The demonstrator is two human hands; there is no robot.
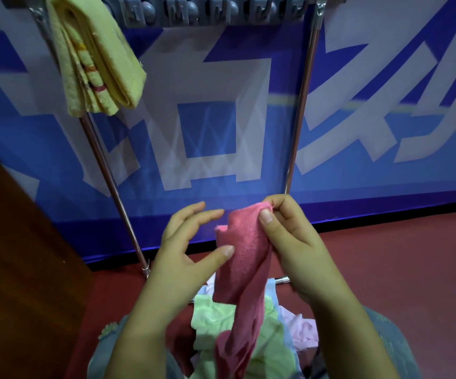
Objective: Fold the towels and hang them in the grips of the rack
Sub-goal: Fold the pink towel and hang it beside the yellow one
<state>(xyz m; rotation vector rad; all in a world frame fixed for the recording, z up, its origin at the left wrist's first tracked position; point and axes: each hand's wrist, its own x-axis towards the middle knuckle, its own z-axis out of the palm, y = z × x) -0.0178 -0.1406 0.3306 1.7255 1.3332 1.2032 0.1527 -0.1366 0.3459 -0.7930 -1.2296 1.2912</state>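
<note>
A pink towel (243, 258) hangs long and loose in front of me, pinched at its top edge by my right hand (289, 242). My left hand (191, 242) is beside it with fingers spread, its thumb tip touching the cloth. A folded yellow towel (95, 58) hangs from the leftmost grip of the grey rack bar (210, 12) at the top. The other grips along the bar hold nothing. A pile of loose towels, light green (221, 318) and pale pink (303, 332), lies under the pink one, on or near my lap.
Two metal rack legs (109, 176) (300, 105) slope down to the dark red floor (385, 255). A blue and white banner (221, 119) stands right behind the rack. A brown wooden surface (21, 255) fills the left side.
</note>
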